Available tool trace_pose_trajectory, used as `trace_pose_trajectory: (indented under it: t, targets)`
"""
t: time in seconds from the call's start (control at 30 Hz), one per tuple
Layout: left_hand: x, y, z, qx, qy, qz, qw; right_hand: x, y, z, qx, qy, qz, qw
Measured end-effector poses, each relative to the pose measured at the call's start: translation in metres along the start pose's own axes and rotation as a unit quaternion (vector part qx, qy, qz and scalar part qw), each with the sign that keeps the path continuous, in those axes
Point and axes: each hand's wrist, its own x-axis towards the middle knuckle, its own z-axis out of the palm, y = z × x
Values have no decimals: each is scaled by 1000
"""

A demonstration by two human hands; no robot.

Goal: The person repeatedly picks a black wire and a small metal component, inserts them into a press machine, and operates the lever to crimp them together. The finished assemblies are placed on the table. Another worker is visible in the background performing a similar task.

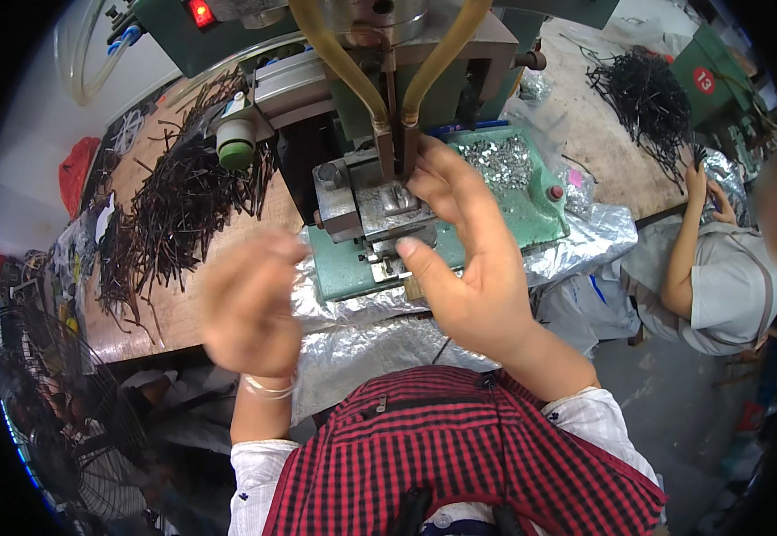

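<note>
My right hand (473,259) reaches into the work area of a green bench machine (527,16), its thumb apart from its fingers. The fingertips are beside two upright dark metal bars (397,154), fed by yellowish hoses (339,62). Its thumb is at the front of a metal fixture (395,201) below the bars; nothing shows in this hand. My left hand (254,304), smeared by motion, is left of the fixture above the table edge. Whether it holds anything cannot be made out. Many small shiny metal pieces (500,163) lie on the green base (531,230) at the right.
Heaps of dark, thin wire-like strips lie on the wooden table at left (179,201) and far right (643,94). Silvery foil (598,239) covers the table's front edge. A co-worker (710,277) sits at the right by another green machine (714,80). A fan (76,411) stands at lower left.
</note>
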Motion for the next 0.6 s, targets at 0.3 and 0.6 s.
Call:
trace_pose_trajectory:
  t: [0.3, 0.6]
  targets:
    - [-12, -2, 52, -32, -125, 157, 979, 21, 64, -86, -119, 133, 82, 980]
    - [-16, -7, 54, -19, -109, 175, 978, -26, 97, -129, -447, 44, 114, 886]
